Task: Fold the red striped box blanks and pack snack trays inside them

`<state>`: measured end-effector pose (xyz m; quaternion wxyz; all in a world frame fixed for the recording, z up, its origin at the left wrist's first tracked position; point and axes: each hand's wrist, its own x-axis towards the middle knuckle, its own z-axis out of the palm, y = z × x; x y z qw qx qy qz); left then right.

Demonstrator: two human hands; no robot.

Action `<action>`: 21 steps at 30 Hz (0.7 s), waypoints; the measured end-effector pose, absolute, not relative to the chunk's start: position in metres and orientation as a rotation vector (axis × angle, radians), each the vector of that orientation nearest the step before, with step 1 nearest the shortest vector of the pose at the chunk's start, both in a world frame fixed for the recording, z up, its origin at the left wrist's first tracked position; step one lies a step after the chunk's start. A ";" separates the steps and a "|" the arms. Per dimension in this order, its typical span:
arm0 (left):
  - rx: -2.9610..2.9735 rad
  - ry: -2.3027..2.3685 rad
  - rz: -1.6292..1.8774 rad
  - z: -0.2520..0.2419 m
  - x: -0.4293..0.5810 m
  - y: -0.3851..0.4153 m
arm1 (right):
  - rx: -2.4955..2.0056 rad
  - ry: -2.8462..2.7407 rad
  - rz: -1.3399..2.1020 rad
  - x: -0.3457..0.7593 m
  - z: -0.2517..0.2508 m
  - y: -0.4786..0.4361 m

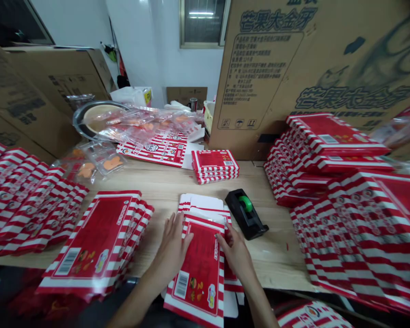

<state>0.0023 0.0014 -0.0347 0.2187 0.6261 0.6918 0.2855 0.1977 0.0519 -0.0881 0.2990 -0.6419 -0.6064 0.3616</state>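
A flat red-and-white striped carton point(198, 269) lies on top of a small pile at the near edge of the wooden table point(164, 187). My left hand point(173, 243) rests on the carton's left edge, fingers stretched out and flat. At the right edge my right hand point(234, 250) has its fingers curled round the carton's side. A black tape dispenser point(246, 213) with a green roll stands just right of the pile.
Stacks of the same flat cartons lie at the left point(30, 205), near left point(99, 241), centre back point(216, 166) and right point(345, 200). Clear bags of orange snacks point(99, 164) and a round basin point(99, 116) sit at the back left. Big cardboard boxes point(310, 59) stand behind.
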 end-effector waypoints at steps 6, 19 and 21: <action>1.462 1.746 1.074 -0.076 0.023 0.022 | -1.659 -1.537 0.950 0.195 -0.087 0.046; 1.235 1.700 1.219 -0.045 0.017 -0.007 | -1.477 -1.317 1.285 0.194 -0.059 0.024; 1.304 1.715 1.226 -0.044 0.016 -0.006 | -1.503 -1.393 1.290 0.202 -0.066 0.025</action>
